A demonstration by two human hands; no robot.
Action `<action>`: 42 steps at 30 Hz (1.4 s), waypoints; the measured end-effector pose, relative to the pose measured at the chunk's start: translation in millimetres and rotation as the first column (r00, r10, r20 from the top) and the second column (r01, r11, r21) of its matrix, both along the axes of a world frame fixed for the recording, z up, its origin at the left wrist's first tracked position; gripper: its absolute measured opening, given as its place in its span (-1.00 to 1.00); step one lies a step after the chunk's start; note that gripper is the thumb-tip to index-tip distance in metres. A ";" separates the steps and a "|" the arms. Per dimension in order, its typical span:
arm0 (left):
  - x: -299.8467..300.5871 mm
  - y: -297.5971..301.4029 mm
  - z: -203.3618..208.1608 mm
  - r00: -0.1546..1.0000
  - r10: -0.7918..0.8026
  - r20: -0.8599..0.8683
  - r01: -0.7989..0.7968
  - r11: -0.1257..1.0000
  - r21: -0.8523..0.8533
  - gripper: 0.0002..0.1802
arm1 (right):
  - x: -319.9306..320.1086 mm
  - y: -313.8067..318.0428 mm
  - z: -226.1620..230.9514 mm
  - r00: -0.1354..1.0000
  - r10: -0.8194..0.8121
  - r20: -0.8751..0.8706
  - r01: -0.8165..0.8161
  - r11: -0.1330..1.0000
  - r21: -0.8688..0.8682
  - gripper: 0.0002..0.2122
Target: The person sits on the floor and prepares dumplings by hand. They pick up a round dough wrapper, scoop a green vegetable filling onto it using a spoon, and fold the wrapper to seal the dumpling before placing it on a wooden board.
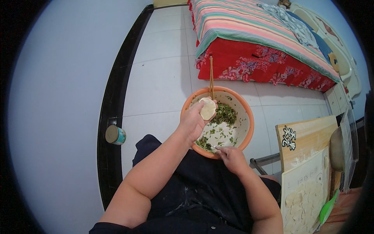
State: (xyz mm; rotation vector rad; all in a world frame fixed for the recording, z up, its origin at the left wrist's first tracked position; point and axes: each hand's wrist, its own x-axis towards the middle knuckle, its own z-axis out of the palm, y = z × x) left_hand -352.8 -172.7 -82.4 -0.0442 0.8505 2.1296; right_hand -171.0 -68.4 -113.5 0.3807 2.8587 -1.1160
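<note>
nearest to my remote view, the right hand [233, 159] pinches narrowly on a dark utensil [210, 147] at the near side of a basin [250, 117]; i can't tell its full shape. farther up, the left hand [193, 120] holds a round dough wrapper [207, 109] over the basin. i judge it light, soft and easy to tear, best cradled from underneath or held gently by its edge. the basin looks smooth, orange-rimmed and pale inside, with loose, moist-looking green filling [227, 114]. beyond, thin wooden chopsticks [211, 76] lean at its far rim.
</note>
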 end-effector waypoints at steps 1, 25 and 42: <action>0.1 0.5 -0.5 1.000 0.002 -0.002 -0.002 1.000 -0.004 -0.65 | -0.5 0.9 2.0 1.000 -0.012 0.022 0.012 1.000 -0.012 -0.76; 7.9 4.3 -8.8 0.983 -0.126 0.136 0.114 0.990 0.088 -0.55 | 1.6 34.5 41.3 0.649 -0.713 -0.265 0.240 0.523 -0.818 -0.70; -3.6 -4.6 9.8 0.988 -0.140 0.068 0.136 0.989 0.061 -0.41 | 5.4 16.2 62.4 0.684 0.090 -0.724 0.132 0.961 0.244 -0.71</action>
